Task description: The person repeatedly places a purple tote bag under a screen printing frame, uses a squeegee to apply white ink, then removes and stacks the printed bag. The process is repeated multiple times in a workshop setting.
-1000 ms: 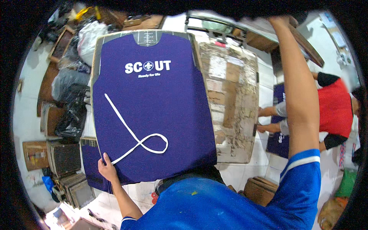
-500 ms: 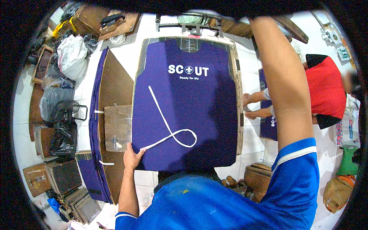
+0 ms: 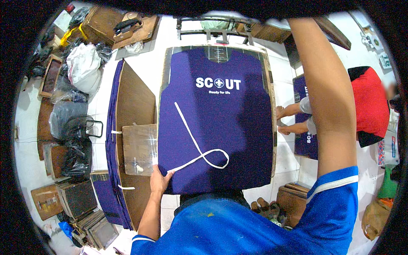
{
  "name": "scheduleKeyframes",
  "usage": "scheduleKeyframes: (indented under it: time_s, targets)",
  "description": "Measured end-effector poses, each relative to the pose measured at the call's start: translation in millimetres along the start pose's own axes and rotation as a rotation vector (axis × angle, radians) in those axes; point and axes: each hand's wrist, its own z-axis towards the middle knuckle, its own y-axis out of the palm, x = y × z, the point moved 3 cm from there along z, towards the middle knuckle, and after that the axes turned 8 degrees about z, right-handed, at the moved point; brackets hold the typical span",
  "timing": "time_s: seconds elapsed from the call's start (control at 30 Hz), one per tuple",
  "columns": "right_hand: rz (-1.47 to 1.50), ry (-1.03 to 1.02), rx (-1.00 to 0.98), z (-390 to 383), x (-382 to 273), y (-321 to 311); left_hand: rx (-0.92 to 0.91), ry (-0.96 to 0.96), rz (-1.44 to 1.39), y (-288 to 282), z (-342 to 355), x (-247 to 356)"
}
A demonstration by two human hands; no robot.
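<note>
In front of me a purple vest-shaped cloth (image 3: 246, 127), with white printing on its chest, lies flat over a board (image 3: 270, 68). A thin white strap (image 3: 216, 150) rests on the cloth, crossing itself in a loop. My left hand (image 3: 160, 182) is at the board's lower left side. Its thumb lies on the cloth by the near end of the strap, and its fingers hold the board's edge, partly hidden. My right arm (image 3: 333, 89) reaches up and forward past the top of the view, so the right hand is out of sight.
Left of the board, several cloth-covered boards (image 3: 131, 102) stand on edge beside a clear-taped carton (image 3: 138, 142). Bags (image 3: 85, 66) and stacked frames (image 3: 100, 229) line the far left. At right a person in red (image 3: 372, 102) works over another purple cloth (image 3: 304, 146).
The whole scene has shifted slightly right and down in the view. My left hand keeps its place on the board, and my right arm stays raised. The strap lies as before.
</note>
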Motion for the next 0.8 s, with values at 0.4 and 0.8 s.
scheduleKeyframes:
  time_s: [0.4, 0.8]
  targets:
    - [-0.008, -0.006, 0.013, 18, -3, -3, -0.082, 0.020, 0.137, 3, 20, -5]
    - [-0.012, 0.008, 0.045, -15, 14, 5, -0.050, 0.277, 0.107, -103, 66, 84]
